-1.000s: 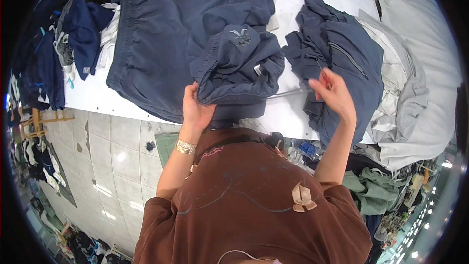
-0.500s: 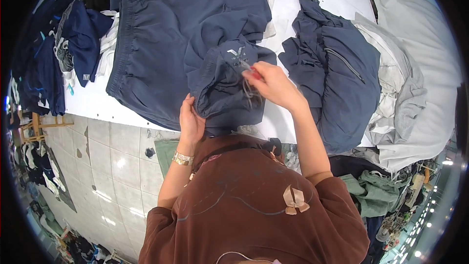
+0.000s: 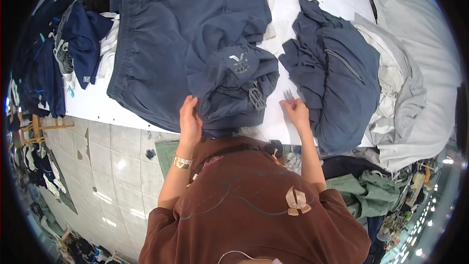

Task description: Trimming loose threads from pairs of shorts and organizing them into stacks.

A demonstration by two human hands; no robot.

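Bunched navy shorts (image 3: 220, 76) lie in front of me, the waistband turned up to show a pale print inside and a looped grey drawstring (image 3: 256, 97). My left hand (image 3: 190, 120) is closed on their near left edge, thumb on top and some fingers hidden. To the right of the shorts, just above the white table, my right hand (image 3: 298, 113) is closed around small thread snips (image 3: 289, 96). Their pale metal prongs point away from me and a bit of reddish handle shows; the rest is covered by my fingers.
Under the shorts spreads a stack of navy garments (image 3: 156, 34) with elastic waistbands. A crumpled navy garment with a zip (image 3: 347, 78) lies close to the right hand. Grey cloth (image 3: 415, 44) covers the far right; dark clothes (image 3: 85, 39) are piled at left.
My right hand has drawn back from the drawstring with the snips, moving right and toward me. The drawstring now lies on the shorts; the waistband has sunk flatter.
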